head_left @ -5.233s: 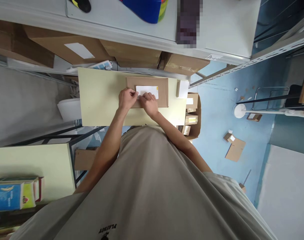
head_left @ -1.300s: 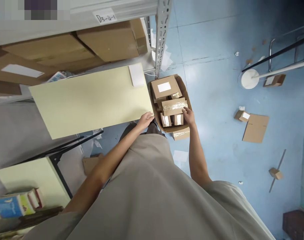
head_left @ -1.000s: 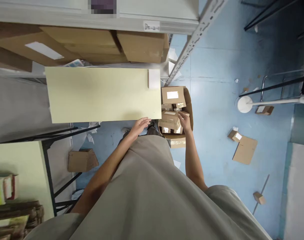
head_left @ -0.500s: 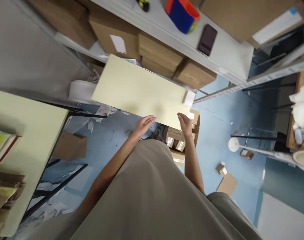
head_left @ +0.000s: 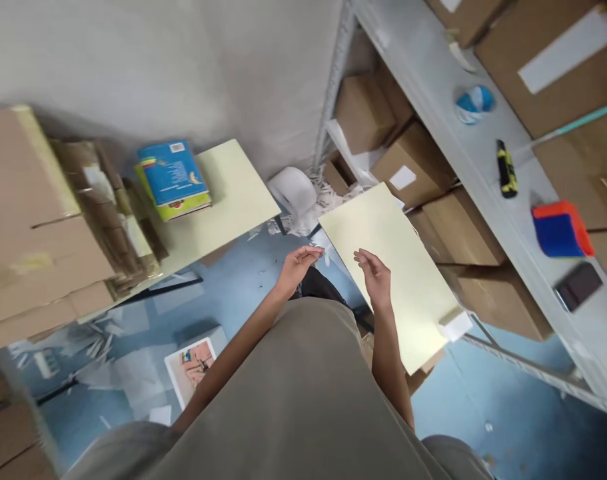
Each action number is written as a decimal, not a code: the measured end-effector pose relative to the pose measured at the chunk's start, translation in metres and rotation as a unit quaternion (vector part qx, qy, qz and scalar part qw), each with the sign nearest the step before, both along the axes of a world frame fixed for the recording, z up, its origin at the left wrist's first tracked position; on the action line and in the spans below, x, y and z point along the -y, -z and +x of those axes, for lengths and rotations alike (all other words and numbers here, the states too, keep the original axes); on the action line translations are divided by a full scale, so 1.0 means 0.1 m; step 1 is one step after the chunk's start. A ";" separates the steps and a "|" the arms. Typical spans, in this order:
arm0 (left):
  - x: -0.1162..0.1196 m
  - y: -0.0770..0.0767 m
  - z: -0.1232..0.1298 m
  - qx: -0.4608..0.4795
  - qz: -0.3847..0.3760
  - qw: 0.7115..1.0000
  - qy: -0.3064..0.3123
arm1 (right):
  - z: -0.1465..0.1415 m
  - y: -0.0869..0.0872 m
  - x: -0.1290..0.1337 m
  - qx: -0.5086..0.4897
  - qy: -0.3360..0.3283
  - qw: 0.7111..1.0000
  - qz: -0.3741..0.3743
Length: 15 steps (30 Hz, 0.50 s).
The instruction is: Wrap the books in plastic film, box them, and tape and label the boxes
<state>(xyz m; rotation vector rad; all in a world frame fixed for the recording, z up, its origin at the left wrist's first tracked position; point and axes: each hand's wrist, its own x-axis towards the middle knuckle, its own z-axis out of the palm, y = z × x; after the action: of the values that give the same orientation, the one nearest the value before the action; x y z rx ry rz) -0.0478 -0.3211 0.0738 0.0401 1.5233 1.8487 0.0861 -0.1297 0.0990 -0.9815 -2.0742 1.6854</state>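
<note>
Books (head_left: 173, 177) on left worktop (head_left: 236, 197). Left hand (head_left: 297, 268), fingers loosely curled, nothing visibly gripped. Right hand (head_left: 376, 279), fingers parted, unladen, above edge of right worktop (head_left: 408, 270); white block (head_left: 456, 325) at its right end. Advised: keep clear of edge.

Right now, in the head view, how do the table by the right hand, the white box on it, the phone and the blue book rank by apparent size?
1. Table by the right hand
2. Blue book
3. White box and phone: too alike to rank surely
</note>
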 end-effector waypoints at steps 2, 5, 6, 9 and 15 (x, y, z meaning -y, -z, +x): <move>0.17 0.00 -0.27 0.002 -0.010 0.999 -0.052 | -0.45 0.00 0.05 0.000 -0.053 0.999 -0.012; 0.43 -0.03 -0.67 -0.012 -0.044 0.992 -0.116 | -1.15 0.02 0.17 0.007 -0.129 0.991 -0.023; 0.53 -0.04 -0.81 -0.017 -0.060 0.989 -0.135 | -1.39 0.03 0.21 0.008 -0.152 0.988 -0.031; 0.84 -0.07 -1.20 -0.021 -0.101 0.974 -0.200 | -2.07 0.07 0.37 0.008 -0.218 0.973 -0.071; 1.32 0.00 -1.72 0.012 -0.131 0.937 -0.325 | -3.24 0.24 0.71 0.006 -0.351 0.925 -0.146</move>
<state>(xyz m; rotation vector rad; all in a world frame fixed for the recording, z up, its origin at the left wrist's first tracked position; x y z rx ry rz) -0.2201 -0.4536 0.0739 -0.6859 1.9017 2.0892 -0.2379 -0.2010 0.0746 -0.2998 -2.3972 2.3788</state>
